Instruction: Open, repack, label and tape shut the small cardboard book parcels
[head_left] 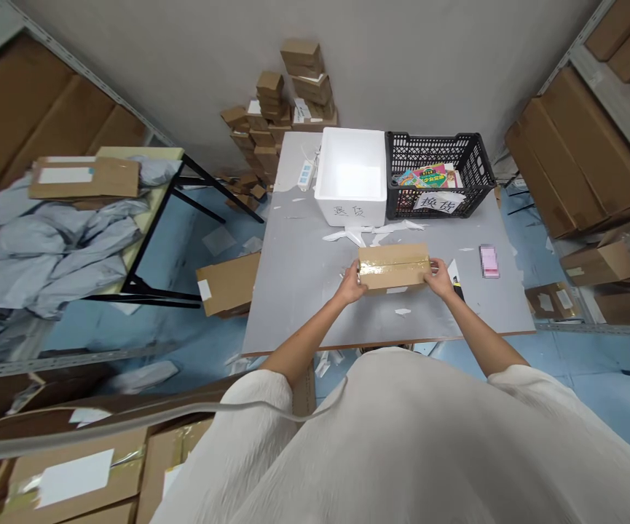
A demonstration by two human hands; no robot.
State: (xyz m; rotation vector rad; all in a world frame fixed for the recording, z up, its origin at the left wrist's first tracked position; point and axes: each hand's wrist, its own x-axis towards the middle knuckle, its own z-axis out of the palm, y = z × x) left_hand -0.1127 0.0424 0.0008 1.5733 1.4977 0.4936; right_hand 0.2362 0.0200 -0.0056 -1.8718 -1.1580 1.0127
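Between my two hands is a brown cardboard box [394,267] with shiny clear tape along its top, above the grey table [304,291]. My left hand [352,284] grips its left end, and my right hand [439,278] grips the right end. Whether the box rests on the table or is slightly raised, I cannot tell. Just right of my right hand lies a black and yellow utility knife [457,288], partly covered by the hand and forearm. Torn white paper strips [355,234] lie behind the box.
At the table's back stand a white foam bin [350,202] and a black plastic crate [429,205] holding colourful booklets. A phone [489,260] lies at right, a power strip [306,175] at back left. Stacked boxes [301,58] line the wall; grey parcels [36,240] cover a side table.
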